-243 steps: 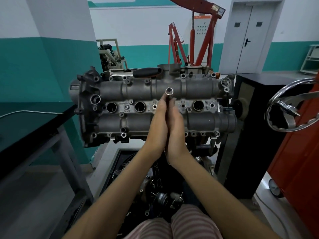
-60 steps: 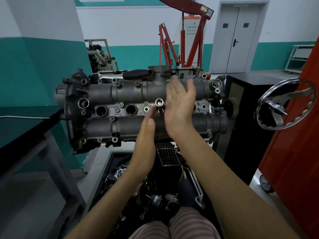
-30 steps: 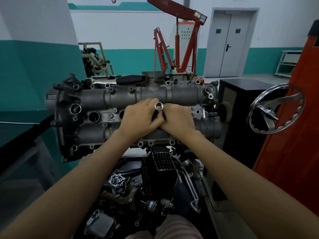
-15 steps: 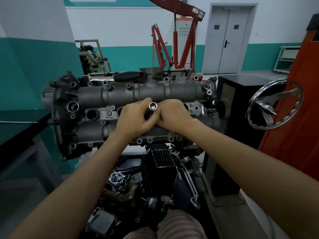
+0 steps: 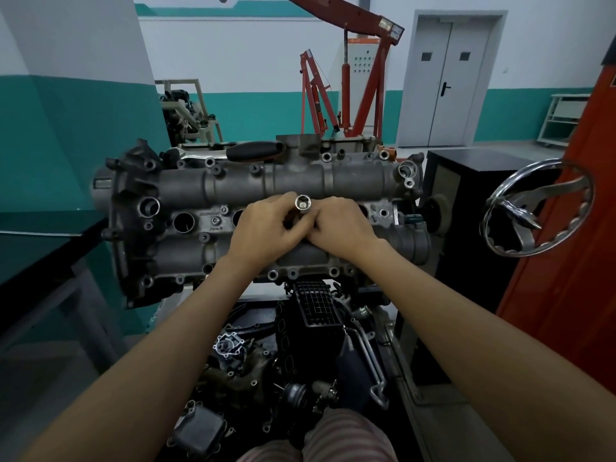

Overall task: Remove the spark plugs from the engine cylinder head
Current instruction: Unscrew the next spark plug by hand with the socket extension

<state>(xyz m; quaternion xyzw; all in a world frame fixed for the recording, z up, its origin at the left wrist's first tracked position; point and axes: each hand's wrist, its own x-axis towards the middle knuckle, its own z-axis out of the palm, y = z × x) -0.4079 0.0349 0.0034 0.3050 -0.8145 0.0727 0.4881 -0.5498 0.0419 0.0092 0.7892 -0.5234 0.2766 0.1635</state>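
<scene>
The grey engine cylinder head [image 5: 186, 191] stands on its stand in front of me, its row of round spark plug wells facing me. A chrome spark plug socket [image 5: 302, 205] sticks out of a well near the middle. My left hand [image 5: 263, 230] and my right hand [image 5: 343, 228] both curl around the socket's shaft from either side, fingers touching. An empty well [image 5: 184, 223] shows to the left; the wells behind my hands are hidden. No spark plug is visible.
A black-handled tool [image 5: 255, 151] lies on top of the head. A chrome handwheel [image 5: 536, 208] juts out at right beside an orange cabinet [image 5: 566, 261]. A black table [image 5: 40, 248] is at left. Loose engine parts [image 5: 266, 361] lie below. A red engine crane [image 5: 350, 78] stands behind.
Earlier my flat palms rolled the socket between them, sliding down its shaft. Since a second ago both hands have been wrapped around the socket at the head, shifting only slightly.
</scene>
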